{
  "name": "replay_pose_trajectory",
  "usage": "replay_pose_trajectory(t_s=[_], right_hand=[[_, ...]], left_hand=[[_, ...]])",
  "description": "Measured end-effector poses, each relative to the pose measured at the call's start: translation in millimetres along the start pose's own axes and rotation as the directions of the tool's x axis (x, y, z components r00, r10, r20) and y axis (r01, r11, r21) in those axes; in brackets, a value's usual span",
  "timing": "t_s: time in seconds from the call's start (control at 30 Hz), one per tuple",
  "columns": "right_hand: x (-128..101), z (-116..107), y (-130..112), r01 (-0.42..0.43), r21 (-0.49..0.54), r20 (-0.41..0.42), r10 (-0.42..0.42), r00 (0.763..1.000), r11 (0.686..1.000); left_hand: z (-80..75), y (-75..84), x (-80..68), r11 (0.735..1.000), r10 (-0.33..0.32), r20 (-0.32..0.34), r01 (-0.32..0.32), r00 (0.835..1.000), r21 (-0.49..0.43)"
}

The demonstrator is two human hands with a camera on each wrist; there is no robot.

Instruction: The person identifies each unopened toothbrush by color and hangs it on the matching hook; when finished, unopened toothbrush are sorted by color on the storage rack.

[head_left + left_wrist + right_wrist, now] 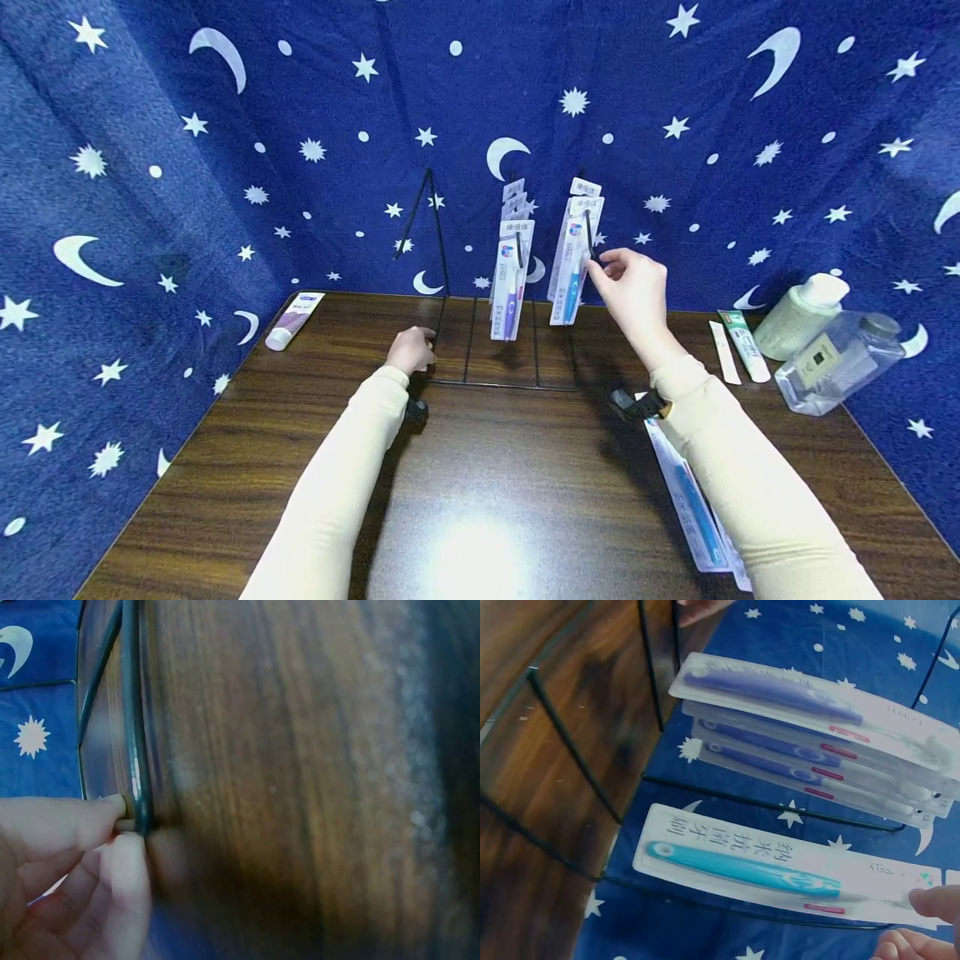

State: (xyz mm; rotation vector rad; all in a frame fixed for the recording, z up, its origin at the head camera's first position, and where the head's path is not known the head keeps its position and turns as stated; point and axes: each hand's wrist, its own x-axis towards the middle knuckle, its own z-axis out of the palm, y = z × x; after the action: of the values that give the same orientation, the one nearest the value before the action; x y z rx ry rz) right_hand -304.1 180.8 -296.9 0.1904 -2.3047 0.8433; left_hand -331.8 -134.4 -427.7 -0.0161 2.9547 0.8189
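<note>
Cream sleeves fill the lower part of the head view, running forward over the dark wooden table point(480, 500). Right hand point(633, 287): raised at the front of the wire rack point(495, 333), thumb and forefinger pinching the top edge of the blue toothbrush pack point(573, 267) where it hangs on the right-hand peg. The wrist view shows fingertips point(934, 904) touching the card's hanger end. The pack hangs upright, its long axis vertical, directly ahead of and just left of this hand; the right hand is much the nearer. Left hand point(411, 350): low on the table, fingers curled around the rack's base wire at its left corner, pinching it between thumb and forefinger point(112, 814). Purple toothbrush packs point(512, 279) hang stacked on the neighbouring peg, just beside the blue one and apart from it. One more pack point(690, 500) lies flat under the right forearm.
</note>
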Motion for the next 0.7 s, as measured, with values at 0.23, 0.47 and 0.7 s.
replay_pose_trajectory(t_s=[0.23, 0.47, 0.7], right_hand=[[-26.9, -16.2, 18.4, 0.045, -0.014, 0.03, -0.045, 0.999, 0.999], [-50.1, -29.1, 34.3, 0.048, -0.048, 0.072, -0.044, 0.996, 0.998], [-71.0, -41.3, 48.9, 0.034, -0.102, 0.116, -0.022, 0.993, 0.994]], left_hand=[[-1.7, -0.7, 0.9, 0.999, -0.005, 0.022, 0.006, 1.0, -0.051], [-2.7, -2.8, 3.1, 0.993, -0.046, 0.067, 0.053, 0.997, -0.105], [-3.0, -2.4, 2.4, 0.993, -0.039, 0.073, 0.047, 0.997, -0.112]])
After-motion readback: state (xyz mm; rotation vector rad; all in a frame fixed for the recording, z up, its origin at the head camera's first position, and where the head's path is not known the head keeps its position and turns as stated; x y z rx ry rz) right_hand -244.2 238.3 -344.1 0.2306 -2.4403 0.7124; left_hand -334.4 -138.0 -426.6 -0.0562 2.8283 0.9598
